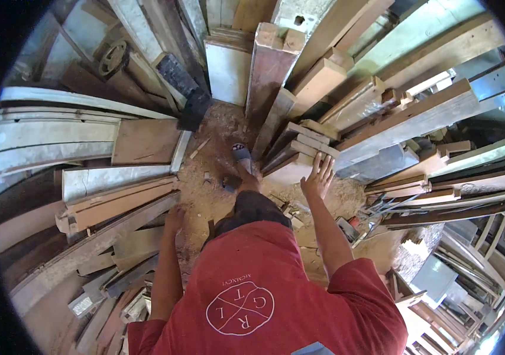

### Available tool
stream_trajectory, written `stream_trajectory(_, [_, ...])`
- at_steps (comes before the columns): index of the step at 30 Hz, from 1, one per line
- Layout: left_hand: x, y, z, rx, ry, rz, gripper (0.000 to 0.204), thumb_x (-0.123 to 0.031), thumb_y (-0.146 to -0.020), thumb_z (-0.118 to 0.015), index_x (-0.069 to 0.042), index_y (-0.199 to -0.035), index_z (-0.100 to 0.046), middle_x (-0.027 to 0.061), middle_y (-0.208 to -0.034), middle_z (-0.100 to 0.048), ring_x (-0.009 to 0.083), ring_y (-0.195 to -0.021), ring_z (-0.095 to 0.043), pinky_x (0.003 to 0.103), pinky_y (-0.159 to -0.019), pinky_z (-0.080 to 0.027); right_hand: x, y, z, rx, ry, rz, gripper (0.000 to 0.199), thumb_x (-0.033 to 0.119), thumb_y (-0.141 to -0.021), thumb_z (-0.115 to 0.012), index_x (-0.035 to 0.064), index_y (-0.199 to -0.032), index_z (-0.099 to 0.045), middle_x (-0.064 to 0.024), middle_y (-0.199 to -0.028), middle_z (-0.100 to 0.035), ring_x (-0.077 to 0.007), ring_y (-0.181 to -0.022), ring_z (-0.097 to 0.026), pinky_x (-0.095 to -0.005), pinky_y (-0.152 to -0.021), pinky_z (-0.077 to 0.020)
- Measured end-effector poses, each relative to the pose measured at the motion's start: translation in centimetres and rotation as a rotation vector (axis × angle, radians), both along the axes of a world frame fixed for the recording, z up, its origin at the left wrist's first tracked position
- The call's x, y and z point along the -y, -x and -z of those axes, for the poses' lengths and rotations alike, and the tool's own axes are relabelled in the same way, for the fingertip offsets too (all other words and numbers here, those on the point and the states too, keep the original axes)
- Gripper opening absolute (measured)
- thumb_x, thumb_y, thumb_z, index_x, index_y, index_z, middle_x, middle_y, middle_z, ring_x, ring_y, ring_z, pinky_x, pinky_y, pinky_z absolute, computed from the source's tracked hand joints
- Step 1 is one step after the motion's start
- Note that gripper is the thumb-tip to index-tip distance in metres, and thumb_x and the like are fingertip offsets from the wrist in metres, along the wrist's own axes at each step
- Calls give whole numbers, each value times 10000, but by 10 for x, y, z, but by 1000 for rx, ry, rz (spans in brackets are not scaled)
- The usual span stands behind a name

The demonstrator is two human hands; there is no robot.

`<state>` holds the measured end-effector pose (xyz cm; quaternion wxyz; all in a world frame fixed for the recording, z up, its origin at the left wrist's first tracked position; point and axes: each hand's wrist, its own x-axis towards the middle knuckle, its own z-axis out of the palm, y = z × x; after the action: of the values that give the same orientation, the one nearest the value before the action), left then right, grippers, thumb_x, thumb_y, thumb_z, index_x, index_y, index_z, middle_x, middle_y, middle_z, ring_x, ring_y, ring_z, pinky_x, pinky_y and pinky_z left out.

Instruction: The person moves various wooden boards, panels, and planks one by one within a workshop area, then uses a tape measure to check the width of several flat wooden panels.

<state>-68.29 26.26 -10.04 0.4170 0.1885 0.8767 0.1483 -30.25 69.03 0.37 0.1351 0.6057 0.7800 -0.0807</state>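
Observation:
My right hand (319,176) reaches forward with its fingers stretched out and slightly apart. Its fingertips rest at the end of a short stack of wooden boards (307,148), against a pale wood block (291,169). Nothing is gripped in it. At my left side hangs my left hand (174,219), close to the ends of long boards (125,192) leaning there. That hand is in shade, and I cannot make out its fingers. Below, my sandaled foot (242,155) stands on the dirt floor between the wood piles.
Long planks (412,118) and thick beams (276,65) lean upright ahead and to the right. More boards (57,145) crowd the left. Wood scraps (291,213) litter the floor (205,195). A dark board (194,109) stands ahead at left.

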Motion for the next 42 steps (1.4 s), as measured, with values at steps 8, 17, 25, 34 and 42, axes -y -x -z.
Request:
stream_trajectory(8, [-67,37,-97,62,157,138,465,-390,-920,-568,-88,-1273,-579,215,-1220,-625,362,-1146,-596,435,-953,-463,-1,6,-2,56,65,72,1096,309,-725,-761,142,-1558,-68,-202,-1607,-5,-372,-1488,-29,-529,-1153,-230])
stream_trajectory(17, [-112,74,-91,54,68,98,398,-230,-920,-592,-70,-1282,-558,182,-1266,-612,309,-1172,-594,398,-973,-470,12,21,-22,19,127,101,971,198,-736,-666,117,-1550,-142,-228,-1598,-49,-396,-1483,-49,-511,-1158,-227])
stream_trajectory(25, [-129,102,-83,75,58,146,382,-319,-900,-599,-99,-1212,-620,189,-1174,-655,320,-1113,-622,415,-956,-480,29,-22,22,167,257,-247,460,248,-867,-575,153,-1316,-537,-189,-1278,-532,-358,-1248,-468,-471,-1006,-419])
stream_trajectory(34, [-124,181,-30,62,-43,80,412,-391,-892,-614,-103,-1185,-635,194,-1153,-662,345,-1112,-617,411,-940,-476,3,93,-29,135,492,-336,390,323,-796,-658,181,-1155,-601,-162,-883,-696,-342,-834,-691,-499,-729,-544])
stream_trajectory(42, [-97,200,-30,7,18,-62,385,-380,-910,-597,-103,-1173,-640,174,-1135,-674,318,-1068,-643,407,-919,-491,-40,222,-133,33,401,-352,322,226,-835,-654,84,-1094,-527,-217,-823,-676,-424,-765,-665,-529,-681,-534])
